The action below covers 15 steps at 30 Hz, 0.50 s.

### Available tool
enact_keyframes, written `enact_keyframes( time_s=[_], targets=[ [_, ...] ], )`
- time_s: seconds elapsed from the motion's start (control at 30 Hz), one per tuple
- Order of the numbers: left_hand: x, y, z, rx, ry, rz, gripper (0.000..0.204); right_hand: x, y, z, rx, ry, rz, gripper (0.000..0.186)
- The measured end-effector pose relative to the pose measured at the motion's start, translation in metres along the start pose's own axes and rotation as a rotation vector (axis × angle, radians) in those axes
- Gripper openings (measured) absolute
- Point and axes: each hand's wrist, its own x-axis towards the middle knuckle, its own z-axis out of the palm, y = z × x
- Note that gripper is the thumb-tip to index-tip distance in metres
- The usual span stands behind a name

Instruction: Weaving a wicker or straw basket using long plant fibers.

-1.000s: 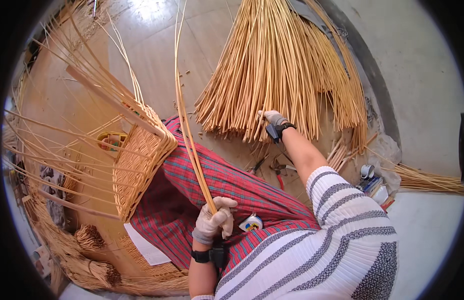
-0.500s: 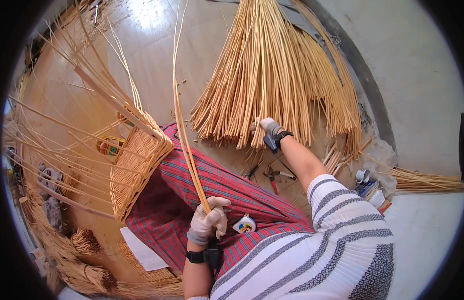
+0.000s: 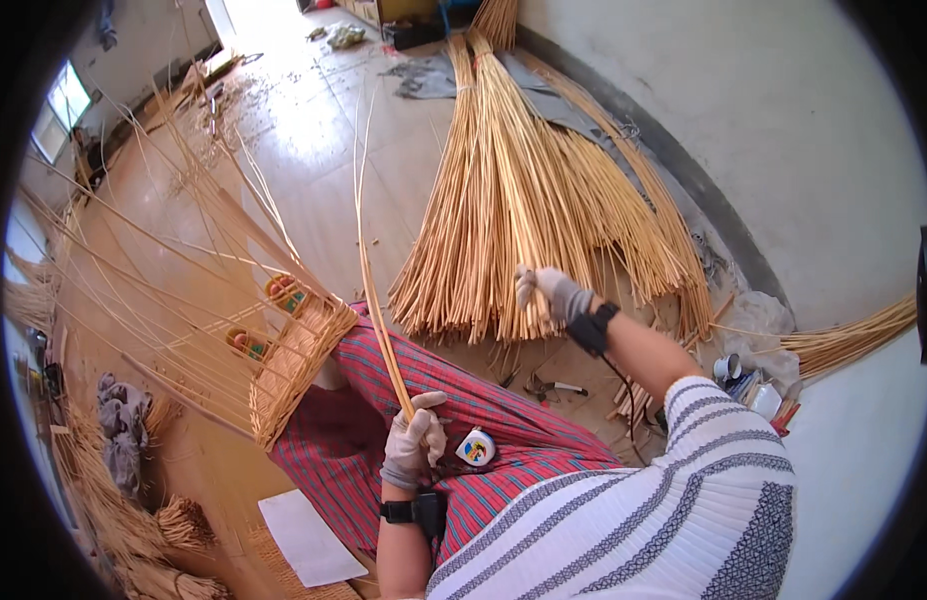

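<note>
My left hand point(image 3: 415, 442), in a pale glove, is closed around the thick ends of a few long willow rods point(image 3: 379, 330) that rise over my lap. My right hand point(image 3: 555, 294), gloved too, has its fingers closed on willow rods at the cut ends of a large fanned bundle of willow rods point(image 3: 488, 220); how many it grips is hidden. Left of my knees, a partly woven wicker basket point(image 3: 295, 372) is tilted, with long stakes spreading from it. On the red plaid cloth point(image 3: 483, 405) over my lap lies a round-cornered tape measure point(image 3: 475, 448).
Pruning shears point(image 3: 558, 387) lie on the floor below the bundle. A white sheet point(image 3: 308, 538) is beside my left arm, near smaller rod bundles point(image 3: 186, 522) and a grey cloth point(image 3: 123, 425). At right stand a small tin point(image 3: 727, 368) and more rods point(image 3: 853, 338) along the wall.
The view has tilted up, showing more of the far floor. My right hand stays at the rod ends, now with its fingers closed on them. My left hand still holds its rods.
</note>
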Motion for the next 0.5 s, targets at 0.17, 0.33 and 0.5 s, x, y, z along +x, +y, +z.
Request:
enact_keyframes(
  time_s=[0.17, 0.33, 0.5],
  targets=[
    [0.011, 0.001, 0.008, 0.055, -0.010, -0.033, 0.040, -0.125, 0.090, 0.084, 0.131, -0.311, 0.109, 0.024],
    [0.001, -0.009, 0.002, 0.174, 0.165, -0.006, 0.041, -0.173, 0.122, 0.136, 0.038, -0.636, 0.357, 0.024],
    [-0.046, 0.023, 0.032, 0.750, 0.241, -0.111, 0.035, -0.183, 0.127, 0.160, 0.060, -1.021, 0.216, 0.025]
  ],
)
